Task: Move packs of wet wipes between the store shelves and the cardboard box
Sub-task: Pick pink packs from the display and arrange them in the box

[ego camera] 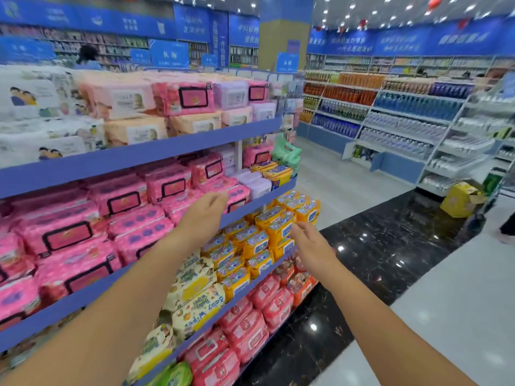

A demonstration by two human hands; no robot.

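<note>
The left hand (204, 215) hovered before the pink packs (167, 185) and the right hand (312, 249) just beside the yellow packs (278, 228), fingers released, grasping nothing. These packs lay stacked on the blue shelves (139, 154).

Shelf edges (139, 154) were blue. Pink packs (67, 235) had black-framed flaps and purple dots. Yellow packs (256, 243) had blue labels. Cream packs (195, 285) had cartoon print. Floor strip (390, 246) was black marble. Box (459, 201) was yellow.

Bright, even light falls from rows of small ceiling lamps (348, 16), which glare as white spots on the glossy black floor strip (390, 246). Shadows are faint. The frame is softly blurred, the hanging signs (170, 54) are unreadable, and the wide lens bows the shelf edges (139, 154).
</note>
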